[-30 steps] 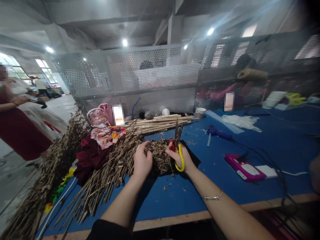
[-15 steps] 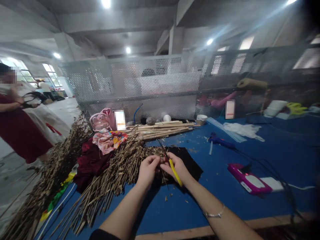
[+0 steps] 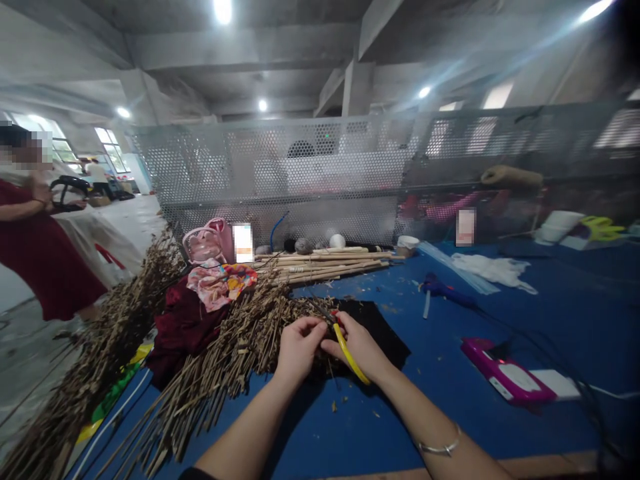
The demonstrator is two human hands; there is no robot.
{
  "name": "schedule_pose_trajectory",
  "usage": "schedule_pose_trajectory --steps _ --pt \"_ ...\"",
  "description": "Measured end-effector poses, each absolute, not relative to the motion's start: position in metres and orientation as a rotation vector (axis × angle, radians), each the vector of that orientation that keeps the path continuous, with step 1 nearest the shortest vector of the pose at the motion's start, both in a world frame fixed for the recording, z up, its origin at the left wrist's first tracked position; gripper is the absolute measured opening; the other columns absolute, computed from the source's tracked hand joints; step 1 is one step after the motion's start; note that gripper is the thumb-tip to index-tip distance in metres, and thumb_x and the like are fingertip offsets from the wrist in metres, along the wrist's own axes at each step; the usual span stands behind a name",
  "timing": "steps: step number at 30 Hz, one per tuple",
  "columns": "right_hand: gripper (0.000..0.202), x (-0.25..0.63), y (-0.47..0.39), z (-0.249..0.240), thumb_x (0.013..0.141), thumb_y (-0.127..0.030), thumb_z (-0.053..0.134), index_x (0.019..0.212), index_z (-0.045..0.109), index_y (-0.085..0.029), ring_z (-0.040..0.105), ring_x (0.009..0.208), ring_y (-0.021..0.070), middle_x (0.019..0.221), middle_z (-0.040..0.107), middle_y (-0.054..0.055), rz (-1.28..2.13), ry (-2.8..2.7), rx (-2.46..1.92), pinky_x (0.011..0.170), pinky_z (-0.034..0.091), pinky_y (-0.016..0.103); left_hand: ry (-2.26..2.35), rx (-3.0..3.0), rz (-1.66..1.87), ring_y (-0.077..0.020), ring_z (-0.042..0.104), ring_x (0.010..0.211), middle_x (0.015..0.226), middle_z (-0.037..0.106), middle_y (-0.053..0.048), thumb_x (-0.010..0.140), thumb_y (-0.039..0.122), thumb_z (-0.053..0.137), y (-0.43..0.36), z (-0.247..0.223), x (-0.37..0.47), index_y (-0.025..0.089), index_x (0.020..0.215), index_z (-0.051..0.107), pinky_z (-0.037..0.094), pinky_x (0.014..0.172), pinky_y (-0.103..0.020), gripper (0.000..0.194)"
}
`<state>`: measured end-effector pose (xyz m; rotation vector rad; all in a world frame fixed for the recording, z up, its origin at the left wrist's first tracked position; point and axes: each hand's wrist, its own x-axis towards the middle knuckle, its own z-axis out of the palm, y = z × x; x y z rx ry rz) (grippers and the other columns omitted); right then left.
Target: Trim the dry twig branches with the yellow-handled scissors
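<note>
Blue counter point(image 3: 360, 440) is carrying dried stems point(image 3: 250, 320) beside your curled left hand point(image 3: 299, 347) (can't tell if it's gripping anything); your right hand point(image 3: 363, 350) is gripping scissors point(image 3: 347, 349), so you're wanting those blades point(image 3: 321, 308) angled away.

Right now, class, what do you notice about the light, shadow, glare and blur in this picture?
Head view: ceiling lamps blown out to white, a pale streak slanting across the upper right; head view: dark shadow beside the left forearm on the blue tabletop; head view: yellow-handled scissors fairly clear, perforated screen hazier toward the right, far upper-right corner black.
</note>
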<state>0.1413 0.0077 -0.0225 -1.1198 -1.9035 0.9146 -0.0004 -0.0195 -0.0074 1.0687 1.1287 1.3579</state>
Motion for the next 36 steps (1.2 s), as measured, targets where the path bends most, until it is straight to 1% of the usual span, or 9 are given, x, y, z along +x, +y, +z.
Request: schedule_pose_trajectory --steps 7,10,15,18,23,27,29,32,36 --pt "0.039 0.14 0.006 -0.019 0.063 -0.035 0.067 0.093 0.047 -0.02 0.053 0.071 0.0147 0.086 0.057 0.003 0.859 -1.919 -1.135 0.063 0.041 0.024 1.129 1.065 1.353 -0.0052 0.042 0.044 0.06 0.056 -0.001 0.064 0.038 0.065 -0.02 -0.01 0.001 0.01 0.078 0.063 0.034 0.041 -0.017 0.031" --pt "0.037 0.139 0.005 -0.017 0.064 -0.036 0.065 0.091 0.046 -0.019 0.053 0.073 0.0147 0.086 0.057 0.002 0.811 -1.947 -1.169 0.064 0.041 0.024 1.141 1.087 1.35 -0.0054 0.042 0.045 0.06 0.056 -0.001 0.065 0.038 0.065 -0.02 -0.011 0.001 0.01 0.077 0.064 0.034 0.042 -0.017 0.031" --pt "0.038 0.138 0.003 -0.016 0.066 -0.037 0.064 0.093 0.044 -0.02 0.055 0.068 0.0141 0.08 0.059 0.001 0.845 -1.963 -1.174 0.057 0.039 0.021 1.138 1.104 1.339 -0.0049 0.041 0.043 0.058 0.055 0.0 0.065 0.037 0.064 -0.02 -0.01 0.0 0.01 0.076 0.063 0.033 0.041 -0.017 0.029" --pt "0.039 0.139 0.005 -0.019 0.064 -0.039 0.065 0.093 0.048 -0.02 0.055 0.066 0.0147 0.077 0.061 0.001 0.81 -1.959 -1.233 0.056 0.038 0.021 1.147 1.085 1.347 -0.0046 0.041 0.044 0.059 0.056 0.0 0.065 0.037 0.064 -0.02 -0.008 0.0 0.01 0.078 0.063 0.033 0.041 -0.017 0.03" --pt "0.035 0.142 0.01 -0.026 0.062 -0.045 0.066 0.083 0.055 -0.019 0.054 0.063 0.0147 0.07 0.061 0.001 0.701 -1.977 -1.36 0.054 0.037 0.021 1.181 1.07 1.349 -0.0038 0.039 0.043 0.058 0.055 0.001 0.064 0.036 0.066 -0.02 -0.006 0.0 0.009 0.076 0.063 0.031 0.041 -0.016 0.03" --pt "0.033 0.143 0.011 -0.023 0.063 -0.047 0.063 0.078 0.056 -0.019 0.052 0.06 0.0141 0.066 0.059 0.0 0.628 -2.025 -1.42 0.053 0.035 0.021 1.189 1.067 1.363 -0.0043 0.04 0.043 0.058 0.055 0.001 0.064 0.037 0.065 -0.019 -0.006 -0.001 0.01 0.077 0.063 0.031 0.04 -0.016 0.03" --pt "0.035 0.143 0.009 -0.02 0.063 -0.046 0.064 0.084 0.055 -0.02 0.053 0.061 0.0142 0.068 0.059 0.0 0.605 -2.043 -1.428 0.054 0.035 0.022 1.184 1.061 1.379 -0.0049 0.041 0.044 0.058 0.056 0.001 0.063 0.037 0.065 -0.018 -0.007 -0.002 0.011 0.077 0.063 0.031 0.041 -0.017 0.03" --pt "0.043 0.142 0.007 -0.017 0.063 -0.043 0.065 0.097 0.051 -0.021 0.054 0.066 0.0145 0.077 0.06 0.001 0.634 -2.053 -1.373 0.057 0.036 0.022 1.172 1.083 1.39 -0.0059 0.043 0.046 0.058 0.056 0.001 0.063 0.037 0.065 -0.018 -0.009 -0.003 0.011 0.075 0.063 0.032 0.042 -0.017 0.028" --pt "0.046 0.141 0.006 -0.019 0.062 -0.039 0.067 0.1 0.049 -0.02 0.053 0.072 0.0155 0.085 0.059 0.003 0.649 -2.052 -1.332 0.061 0.037 0.023 1.208 1.174 1.387 -0.0073 0.045 0.049 0.06 0.058 -0.001 0.066 0.035 0.063 -0.018 -0.012 -0.003 0.011 0.072 0.063 0.034 0.045 -0.018 0.025"
